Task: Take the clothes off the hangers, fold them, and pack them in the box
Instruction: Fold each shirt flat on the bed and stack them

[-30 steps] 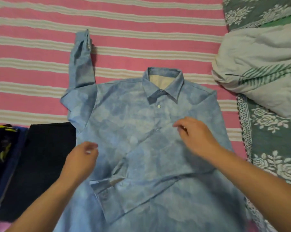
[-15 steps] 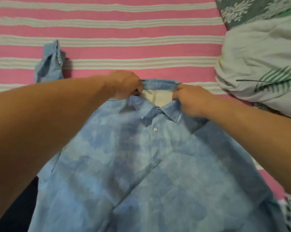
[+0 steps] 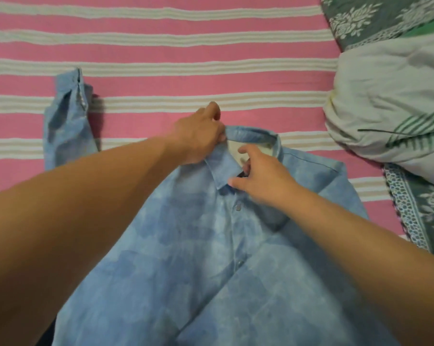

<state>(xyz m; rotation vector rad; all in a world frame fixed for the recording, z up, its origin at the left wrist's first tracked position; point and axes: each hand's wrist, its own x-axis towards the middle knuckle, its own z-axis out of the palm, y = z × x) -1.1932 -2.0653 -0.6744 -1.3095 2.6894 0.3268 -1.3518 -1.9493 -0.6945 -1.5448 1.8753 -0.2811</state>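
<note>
- My left hand (image 3: pixel 198 138) pinches the collar (image 3: pixel 251 133) of the blue shirt (image 3: pixel 211 258) at centre frame; my right hand (image 3: pixel 263 181) has loosely curled fingers at the collar's opening, and I cannot tell if it grips.
- Tugging unevenly could skew the collar and wrinkle the buttoned front.
- The sleeve (image 3: pixel 66 121) at upper left lies unfolded on the striped bed (image 3: pixel 161 46) and could bunch.
- The pale bundle (image 3: pixel 390 108) at right crowds the shirt's shoulder.
- No box is in sight.
</note>
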